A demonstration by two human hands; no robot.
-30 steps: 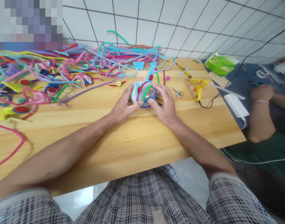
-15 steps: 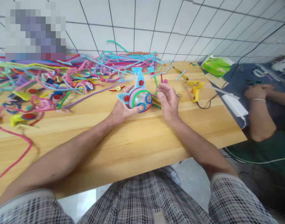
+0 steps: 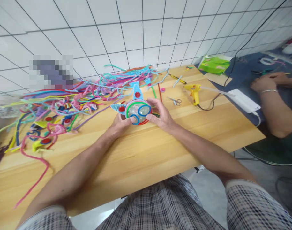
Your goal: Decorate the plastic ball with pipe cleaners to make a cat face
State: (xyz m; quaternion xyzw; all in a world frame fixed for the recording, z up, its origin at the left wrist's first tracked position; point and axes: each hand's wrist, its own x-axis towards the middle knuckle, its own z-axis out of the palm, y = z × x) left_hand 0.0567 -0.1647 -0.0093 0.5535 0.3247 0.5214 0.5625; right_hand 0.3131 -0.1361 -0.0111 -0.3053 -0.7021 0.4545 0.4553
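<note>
one toy [image 3: 135, 109] over table [image 3: 136, 156], pinched at lower sides by left hand [image 3: 119, 126] and right hand [image 3: 162, 117]; step looks like checking it over; next move calls for steady, gentle grip.

Green packet [image 3: 214, 65], tiled wall [image 3: 107, 35], white box [image 3: 243, 101]

- My left hand [image 3: 117, 126] has its fingers hidden behind the round ornament [image 3: 136, 111].
- By my right hand [image 3: 163, 117], a dark-and-yellow thing [image 3: 156, 115] is mostly covered; I can't tell what.
- Pixel blocks [image 3: 52, 72] mask something near the wall.
- The bottom edge cuts off my checked shirt [image 3: 157, 207].
- The right edge crops a co-worker's arm [image 3: 276, 111].
</note>
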